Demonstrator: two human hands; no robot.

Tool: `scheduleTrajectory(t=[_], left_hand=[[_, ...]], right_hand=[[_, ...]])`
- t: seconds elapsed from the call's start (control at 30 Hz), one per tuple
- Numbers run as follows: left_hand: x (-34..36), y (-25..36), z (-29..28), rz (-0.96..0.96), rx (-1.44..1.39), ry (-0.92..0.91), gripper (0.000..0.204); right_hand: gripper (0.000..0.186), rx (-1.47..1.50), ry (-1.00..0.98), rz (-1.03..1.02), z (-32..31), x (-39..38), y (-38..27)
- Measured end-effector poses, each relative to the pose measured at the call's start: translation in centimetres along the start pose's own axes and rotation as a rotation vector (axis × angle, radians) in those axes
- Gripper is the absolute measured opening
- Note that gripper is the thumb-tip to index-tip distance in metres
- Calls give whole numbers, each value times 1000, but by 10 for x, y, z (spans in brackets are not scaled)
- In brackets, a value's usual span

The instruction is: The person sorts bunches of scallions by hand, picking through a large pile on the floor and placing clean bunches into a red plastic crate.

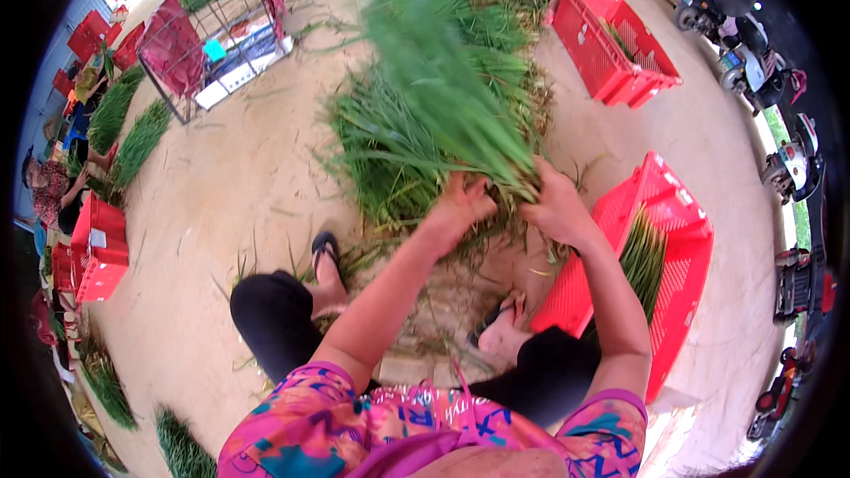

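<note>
A bunch of long green chives (478,119) stretches away from me, its leafy far part smeared by motion. My right hand (558,208) is closed round the pale root ends of this bunch. Just left of those ends, my left hand (460,208) has its fingers curled in; what they pinch, if anything, is hidden. Below and beyond both hands spreads a large heap of chives (381,124) on the floor, with the held bunch over part of it.
By my right leg stands a red plastic crate (682,274) with chives inside. Another red crate (611,44) is farther off. A metal-framed cart (212,44) is at far left. People sit along the left side; scooters (753,62) line the right. Loose leaves litter the floor.
</note>
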State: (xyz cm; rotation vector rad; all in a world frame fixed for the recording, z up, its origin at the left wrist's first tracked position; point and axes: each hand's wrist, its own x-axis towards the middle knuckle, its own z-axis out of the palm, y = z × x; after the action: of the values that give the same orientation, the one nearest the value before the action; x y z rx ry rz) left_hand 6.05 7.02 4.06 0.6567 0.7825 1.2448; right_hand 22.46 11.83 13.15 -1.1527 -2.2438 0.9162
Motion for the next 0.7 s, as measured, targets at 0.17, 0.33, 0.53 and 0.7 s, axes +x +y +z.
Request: scheduleTrajectory(t=[0.17, 0.33, 0.53, 0.7], left_hand=[[-71, 14, -49, 193, -620, 169, 61], [-120, 9, -95, 226, -755, 249, 53], [-138, -17, -110, 163, -450, 356, 37], [-136, -33, -100, 143, -35, 339, 37]], right_hand=[[58, -167, -391, 23, 75, -17, -47], [64, -197, -424, -143, 141, -51, -45], [79, 16, -808, 26, 125, -56, -53], [93, 218, -376, 134, 136, -29, -41]])
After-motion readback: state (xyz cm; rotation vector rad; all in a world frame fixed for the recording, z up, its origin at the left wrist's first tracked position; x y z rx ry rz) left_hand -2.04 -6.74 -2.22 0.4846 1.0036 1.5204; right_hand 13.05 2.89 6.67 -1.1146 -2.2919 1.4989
